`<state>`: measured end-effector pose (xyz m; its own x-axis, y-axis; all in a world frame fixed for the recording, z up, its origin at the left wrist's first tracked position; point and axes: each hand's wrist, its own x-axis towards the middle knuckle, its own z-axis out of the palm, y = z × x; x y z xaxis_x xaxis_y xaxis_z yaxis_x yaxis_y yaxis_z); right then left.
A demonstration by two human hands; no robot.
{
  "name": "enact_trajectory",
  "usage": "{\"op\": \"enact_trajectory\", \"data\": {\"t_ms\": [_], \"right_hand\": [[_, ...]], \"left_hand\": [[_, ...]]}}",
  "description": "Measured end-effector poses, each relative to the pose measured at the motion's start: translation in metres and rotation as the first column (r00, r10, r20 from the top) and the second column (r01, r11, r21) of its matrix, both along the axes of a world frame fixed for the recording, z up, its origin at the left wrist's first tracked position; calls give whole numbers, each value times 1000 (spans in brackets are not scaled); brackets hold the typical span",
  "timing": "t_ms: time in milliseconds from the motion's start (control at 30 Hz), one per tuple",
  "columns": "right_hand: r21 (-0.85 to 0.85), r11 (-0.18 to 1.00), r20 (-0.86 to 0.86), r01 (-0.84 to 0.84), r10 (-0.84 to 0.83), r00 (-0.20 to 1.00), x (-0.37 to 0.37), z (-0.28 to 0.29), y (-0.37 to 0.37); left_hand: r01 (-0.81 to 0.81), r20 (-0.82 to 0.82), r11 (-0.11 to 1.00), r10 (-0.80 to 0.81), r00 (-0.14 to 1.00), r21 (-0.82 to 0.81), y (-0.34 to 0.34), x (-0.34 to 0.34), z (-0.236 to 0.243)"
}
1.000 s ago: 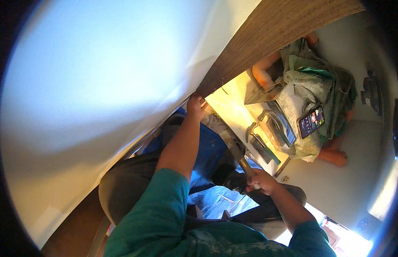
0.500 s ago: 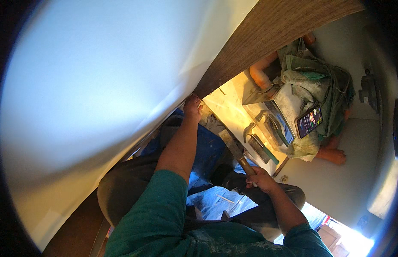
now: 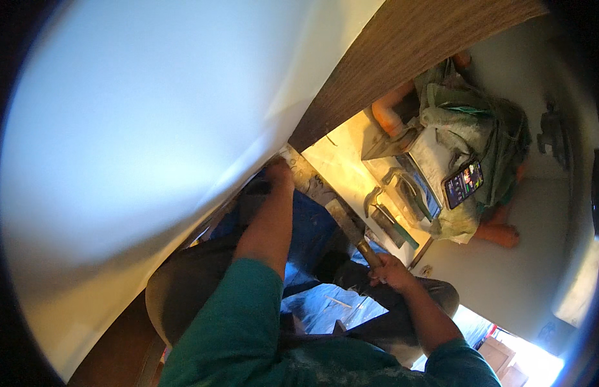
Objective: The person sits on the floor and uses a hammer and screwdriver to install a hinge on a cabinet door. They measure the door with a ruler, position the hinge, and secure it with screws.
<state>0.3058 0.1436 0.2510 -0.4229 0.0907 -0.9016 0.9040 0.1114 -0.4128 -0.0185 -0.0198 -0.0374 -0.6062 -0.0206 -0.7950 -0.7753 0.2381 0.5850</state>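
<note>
My right hand [image 3: 392, 272] is closed around the wooden handle of a broad, flat-bladed chisel [image 3: 346, 222]. Its blade points up and left, over my bent legs. My left hand [image 3: 278, 171] reaches down beside the lower edge of the large white panel [image 3: 144, 148], close to the corner of a brown wood-grain board [image 3: 402, 55]. Shade and the angle hide its fingers, so what they touch does not show. Just beyond the chisel, a claw hammer [image 3: 371, 201] with a green grip lies on the lit pale surface [image 3: 335, 161], beside a flat dark piece.
A smartphone [image 3: 464, 184] with its screen lit rests on a bunched grey-green sack [image 3: 480, 122]. Orange pipes [image 3: 388, 116] stick out behind the sack. Blue sheeting [image 3: 328, 304] covers the floor under my legs. A pale wall [image 3: 506, 284] closes the right side.
My left hand has dropped from the panel's corner to a lower, shaded spot slightly left. My right hand keeps its hold on the chisel, nearly still.
</note>
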Motion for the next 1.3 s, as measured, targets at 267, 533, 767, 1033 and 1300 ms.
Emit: {"op": "enact_trajectory", "data": {"t_ms": [267, 533, 767, 1033, 1300], "right_hand": [[33, 998, -39, -46, 47, 998, -3, 5, 0], [32, 999, -29, -5, 6, 1000, -7, 7, 0], [6, 1000, -7, 23, -23, 1000, -5, 3, 1], [35, 999, -8, 7, -7, 1000, -7, 4, -1], [47, 999, -9, -27, 28, 1000, -5, 1, 0]], "left_hand": [[-86, -483, 954, -66, 873, -286, 24, 45, 9], [-605, 250, 553, 585, 772, 573, 19, 12, 57], [-700, 443, 408, 562, 699, 586, 9, 2, 76], [-627, 345, 557, 533, 773, 544, 12, -8, 73], [-689, 441, 501, 532, 723, 524, 15, -15, 70]]}}
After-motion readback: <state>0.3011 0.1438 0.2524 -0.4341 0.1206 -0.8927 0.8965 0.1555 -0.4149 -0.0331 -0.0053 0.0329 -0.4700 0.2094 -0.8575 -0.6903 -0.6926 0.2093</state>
